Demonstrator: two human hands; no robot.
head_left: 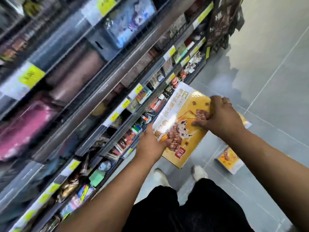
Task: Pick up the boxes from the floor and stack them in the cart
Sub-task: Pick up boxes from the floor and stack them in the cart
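I hold a flat yellow and white box (179, 114) with food pictures above the grey floor, in front of my legs. My left hand (152, 141) grips its near left edge, thumb on the printed face. My right hand (219, 116) grips its right side, fingers curled over the top face. A second box of the same kind (229, 160) lies on the floor to the right of my feet. The corner of another box (245, 121) shows behind my right hand. No cart is in view.
Store shelves (107, 84) packed with goods and yellow price tags run along the left of the aisle. Hanging dark packets (220, 22) stand at the far end. Grey tiled floor (270, 64) stretches to the right. My white shoes (199, 171) are below the box.
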